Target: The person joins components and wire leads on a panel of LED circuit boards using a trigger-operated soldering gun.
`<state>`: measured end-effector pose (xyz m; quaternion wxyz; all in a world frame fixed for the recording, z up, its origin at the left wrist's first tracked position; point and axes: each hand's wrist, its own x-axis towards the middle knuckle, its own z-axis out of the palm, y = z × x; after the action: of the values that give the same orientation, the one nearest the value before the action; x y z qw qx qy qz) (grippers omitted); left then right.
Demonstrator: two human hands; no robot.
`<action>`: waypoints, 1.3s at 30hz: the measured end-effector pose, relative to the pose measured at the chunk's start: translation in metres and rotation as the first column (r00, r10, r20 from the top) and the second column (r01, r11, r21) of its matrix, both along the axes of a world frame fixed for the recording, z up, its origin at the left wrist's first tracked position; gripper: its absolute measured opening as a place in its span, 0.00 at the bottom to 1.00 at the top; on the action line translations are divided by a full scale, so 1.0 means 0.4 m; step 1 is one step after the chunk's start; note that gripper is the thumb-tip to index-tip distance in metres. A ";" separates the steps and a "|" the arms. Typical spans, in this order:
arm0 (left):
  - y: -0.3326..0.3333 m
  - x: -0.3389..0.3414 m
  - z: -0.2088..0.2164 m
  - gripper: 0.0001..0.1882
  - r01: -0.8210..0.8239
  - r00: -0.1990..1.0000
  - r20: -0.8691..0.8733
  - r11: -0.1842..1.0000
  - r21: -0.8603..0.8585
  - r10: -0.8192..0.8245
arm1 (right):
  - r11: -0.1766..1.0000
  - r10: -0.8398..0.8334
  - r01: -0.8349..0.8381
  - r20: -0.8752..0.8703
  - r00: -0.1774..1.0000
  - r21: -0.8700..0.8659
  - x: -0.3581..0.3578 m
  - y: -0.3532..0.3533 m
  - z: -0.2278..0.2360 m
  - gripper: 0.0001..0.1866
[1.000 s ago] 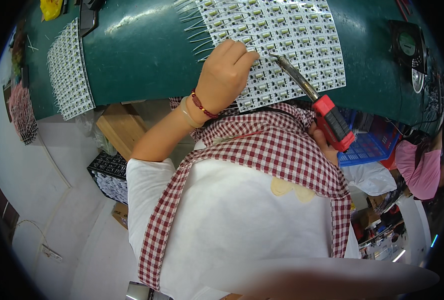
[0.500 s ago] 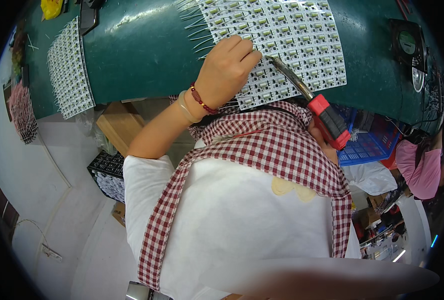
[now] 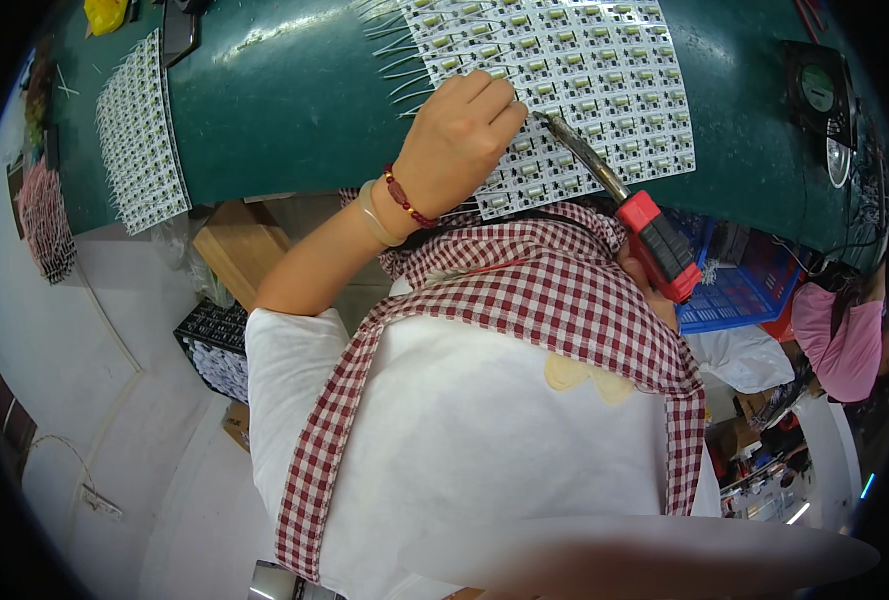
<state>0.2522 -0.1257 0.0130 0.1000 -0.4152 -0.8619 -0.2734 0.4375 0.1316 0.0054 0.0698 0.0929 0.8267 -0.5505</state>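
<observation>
A panel of small white circuit boards [image 3: 615, 95] lies on the green bench, thin wires [image 3: 390, 65] sticking out along its left side. Over the panel, my left hand [image 3: 465, 130] is closed in a pinch; what its fingertips hold is hidden. My right hand [image 3: 655, 295], mostly hidden behind the handle and apron, grips a soldering iron [image 3: 660, 245] with a red and black handle. The iron's metal tip points up-left and reaches the boards just right of my left fingertips.
A second board panel [image 3: 143, 140] lies at the bench's left. At the right stand a round black device [image 3: 817, 88] and, lower, a blue plastic basket [image 3: 735, 295]. Pinkish wire bundles [image 3: 45, 220] hang at the far left. A person's pink sleeve [image 3: 840, 345] shows at the right.
My left hand has shifted very slightly to the right over the panel. The soldering iron stays almost in place.
</observation>
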 end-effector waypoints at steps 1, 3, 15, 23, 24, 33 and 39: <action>0.001 -0.001 0.000 0.12 0.003 1.000 0.000 1.000 0.001 -0.003 | 1.000 -0.005 0.005 0.026 1.000 -0.022 0.003 0.002 -0.003 0.09; 0.002 -0.003 -0.002 0.12 0.006 1.000 0.002 1.000 0.001 -0.006 | 0.999 -0.041 0.041 0.008 0.999 0.002 0.019 0.007 -0.008 0.08; -0.002 0.002 0.002 0.11 -0.021 1.000 0.005 1.000 -0.015 0.021 | 0.950 -0.237 0.240 0.039 0.971 -0.200 0.020 -0.030 0.021 0.11; -0.002 0.012 -0.015 0.09 -0.139 0.990 0.010 0.990 -0.031 0.139 | 0.865 -0.282 0.203 -0.110 0.953 -0.459 -0.067 -0.026 0.023 0.29; -0.003 0.012 -0.014 0.09 -0.153 0.988 0.001 0.987 -0.046 0.153 | 0.866 -0.280 0.199 -0.115 0.953 -0.459 -0.088 -0.022 0.027 0.29; -0.027 0.004 0.051 0.08 -0.228 0.969 0.077 0.970 -0.086 0.235 | 0.548 -0.539 0.259 -0.099 0.836 -0.796 -0.234 0.047 0.017 0.20; -0.019 -0.114 0.133 0.07 -0.242 0.968 0.047 0.966 -0.089 0.247 | 0.371 -0.554 0.261 0.013 0.832 -0.891 -0.217 0.034 0.001 0.20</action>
<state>0.2067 -0.1333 0.0662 0.0908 -0.3015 -0.9195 -0.2352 0.3507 0.1451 0.0059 -0.1550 0.1669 0.3842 -0.8947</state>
